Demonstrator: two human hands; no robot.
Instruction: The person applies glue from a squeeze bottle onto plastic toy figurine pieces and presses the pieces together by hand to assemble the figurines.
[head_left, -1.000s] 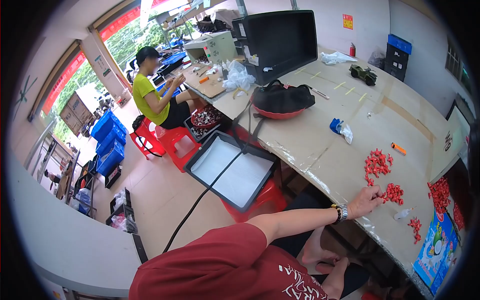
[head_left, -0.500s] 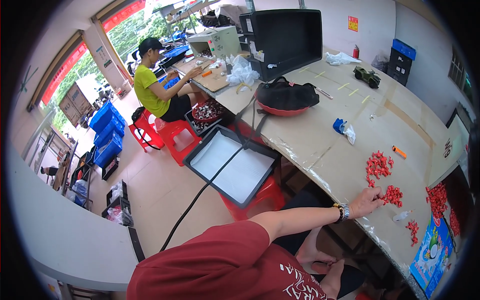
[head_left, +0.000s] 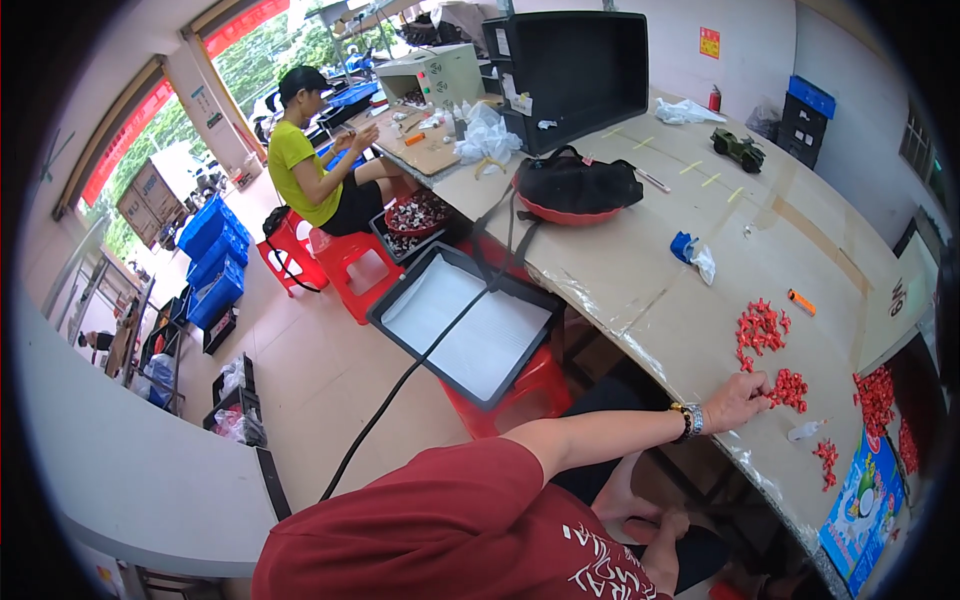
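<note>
My left hand [head_left: 737,402], a beaded bracelet and a watch-like band at its wrist, lies at the table's near edge. Its fingers are curled together, tips at the left side of a small pile of red plastic pieces [head_left: 789,390]. Whatever they pinch is hidden. Down by my lap, below the table edge, is my right hand [head_left: 674,522], close to my bare lower leg; its fingers are too small to make out. Just beyond the left hand spreads a larger heap of red pieces [head_left: 762,328]. A small whitish bottle [head_left: 804,430] lies to its right, near a few red pieces [head_left: 826,462].
An orange marker-like stick [head_left: 801,303], blue-and-white wrapping [head_left: 692,255], a black-and-red bag [head_left: 578,190] and a green toy vehicle [head_left: 738,150] lie on the table [head_left: 640,290]. A tray [head_left: 545,345] rests on a red stool. A person in yellow [head_left: 305,175] sits at the far left.
My left hand stays by the small red pile, shifted only slightly. The person in yellow has raised both hands closer together. The view has tilted a little.
</note>
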